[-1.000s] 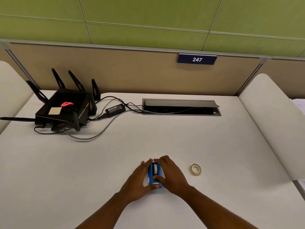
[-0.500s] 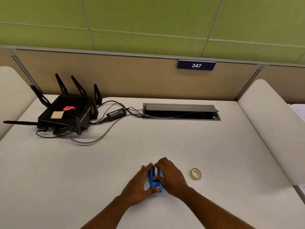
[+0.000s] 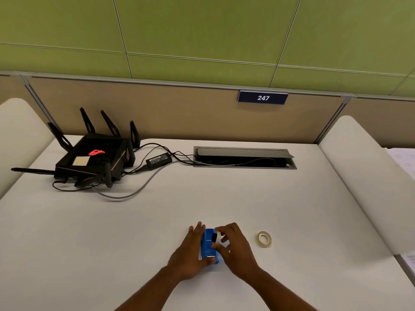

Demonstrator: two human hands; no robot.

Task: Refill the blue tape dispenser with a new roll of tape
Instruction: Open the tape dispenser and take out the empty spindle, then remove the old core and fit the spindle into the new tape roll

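Low in the frame's centre, the left hand [image 3: 190, 254] grips the blue tape dispenser [image 3: 207, 245] on the white worktop [image 3: 224, 198]. The right hand [image 3: 235, 250] pinches the spool [image 3: 215, 236] inside. A tape roll [image 3: 264, 239] lies flat just right, apart.

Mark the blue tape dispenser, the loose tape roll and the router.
blue tape dispenser [image 3: 206, 243]: head view, blue top face.
loose tape roll [image 3: 267, 243]: head view, near band of the ring.
router [image 3: 94, 160]: head view, black top panel.
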